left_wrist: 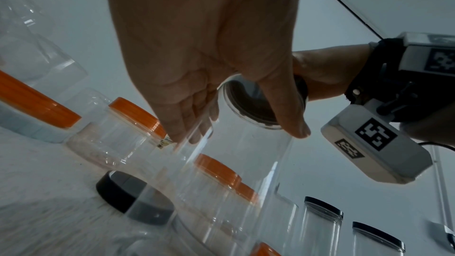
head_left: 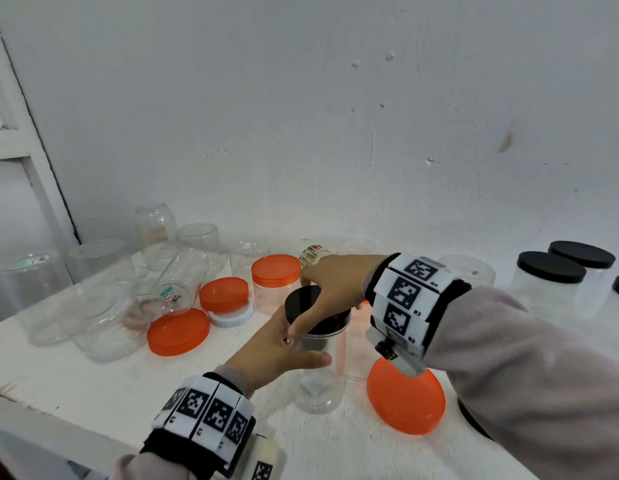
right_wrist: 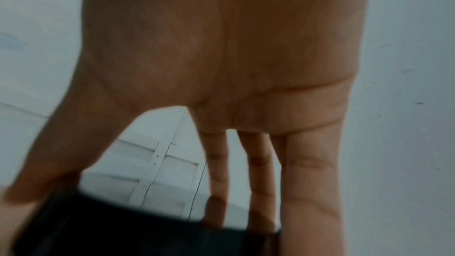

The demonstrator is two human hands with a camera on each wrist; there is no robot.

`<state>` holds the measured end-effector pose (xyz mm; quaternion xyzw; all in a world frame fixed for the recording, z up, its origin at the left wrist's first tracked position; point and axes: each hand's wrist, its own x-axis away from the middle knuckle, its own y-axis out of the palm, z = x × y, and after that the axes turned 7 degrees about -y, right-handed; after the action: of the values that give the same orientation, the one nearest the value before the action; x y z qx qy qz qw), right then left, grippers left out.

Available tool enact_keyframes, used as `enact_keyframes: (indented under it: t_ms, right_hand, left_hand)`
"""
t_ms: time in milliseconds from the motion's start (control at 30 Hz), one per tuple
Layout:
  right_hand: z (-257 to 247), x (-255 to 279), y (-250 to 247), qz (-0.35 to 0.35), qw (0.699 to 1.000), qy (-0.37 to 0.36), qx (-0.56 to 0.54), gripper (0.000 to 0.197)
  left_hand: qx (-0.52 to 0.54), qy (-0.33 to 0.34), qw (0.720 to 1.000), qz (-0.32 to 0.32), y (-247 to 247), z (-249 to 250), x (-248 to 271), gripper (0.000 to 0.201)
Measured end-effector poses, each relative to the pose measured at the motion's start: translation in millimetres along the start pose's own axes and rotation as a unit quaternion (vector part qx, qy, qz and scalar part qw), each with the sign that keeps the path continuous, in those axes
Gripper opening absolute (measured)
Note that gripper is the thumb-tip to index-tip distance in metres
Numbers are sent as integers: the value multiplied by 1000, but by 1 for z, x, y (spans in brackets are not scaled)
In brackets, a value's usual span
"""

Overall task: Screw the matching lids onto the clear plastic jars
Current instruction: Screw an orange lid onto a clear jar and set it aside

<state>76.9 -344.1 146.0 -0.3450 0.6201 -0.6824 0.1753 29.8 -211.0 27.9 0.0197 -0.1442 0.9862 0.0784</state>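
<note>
A tall clear jar [head_left: 321,372] stands upright near the middle of the white table [head_left: 93,372]. My left hand [head_left: 280,348] wraps its upper body, thumb across the front [left_wrist: 293,124]. A black lid [head_left: 301,303] sits on the jar's mouth. My right hand [head_left: 330,289] reaches in from the right and grips that lid from above, thumb on the near rim and fingers on the far rim. In the right wrist view the fingers [right_wrist: 310,182] come down round the black lid [right_wrist: 123,231], blurred. The left wrist view shows the lid [left_wrist: 248,102] through the jar wall [left_wrist: 234,163].
Several lidless clear jars [head_left: 103,292] crowd the back left. Loose orange lids [head_left: 178,332] lie left and right [head_left: 405,398] of the held jar; an orange-lidded jar [head_left: 275,282] stands behind. Black-lidded jars [head_left: 550,282] stand far right. A loose black lid [left_wrist: 118,194] lies nearby.
</note>
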Motion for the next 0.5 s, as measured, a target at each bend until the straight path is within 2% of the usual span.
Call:
enact_keyframes:
  t_ms: [67, 200, 367, 500]
  right_hand:
    - [0, 0, 1, 4, 1000, 6, 7, 82]
    - [4, 3, -7, -53, 998, -18, -24, 90]
    - [5, 5, -11, -52, 997, -48, -38, 79]
    - [4, 3, -8, -33, 999, -30, -20, 74]
  left_hand:
    - [0, -4, 1000, 0, 0, 1, 0, 95]
    - [-5, -10, 1000, 7, 0, 0, 0, 94]
    - [-7, -13, 1000, 8, 1, 2, 0, 98]
    - [-3, -7, 1000, 3, 1, 2, 0, 93]
